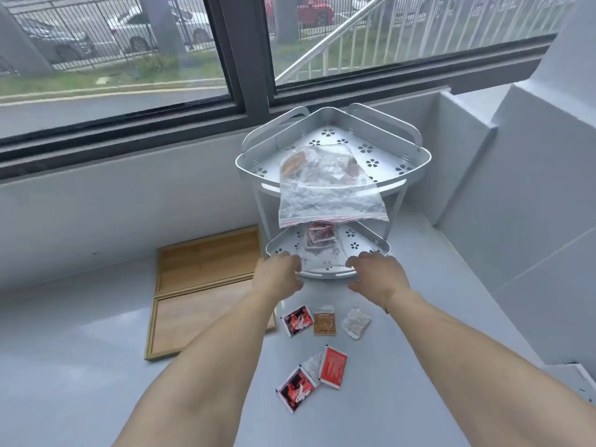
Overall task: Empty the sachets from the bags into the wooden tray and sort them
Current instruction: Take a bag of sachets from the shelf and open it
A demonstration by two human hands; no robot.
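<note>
A white two-tier corner rack stands by the window. A clear zip bag with brown sachets lies on its upper shelf and hangs over the front edge. A second clear bag with dark red sachets lies on the lower shelf. My left hand and my right hand are at the lower shelf's front rim, fingers curled at that bag's near edge; whether they grip it I cannot tell. A two-compartment wooden tray lies on the floor to the left. Several loose sachets lie below my hands.
The grey floor surface runs to a low wall under a dark-framed window. White stepped wall blocks rise at the right. More sachets, red, white and black-red, lie nearer to me between my forearms.
</note>
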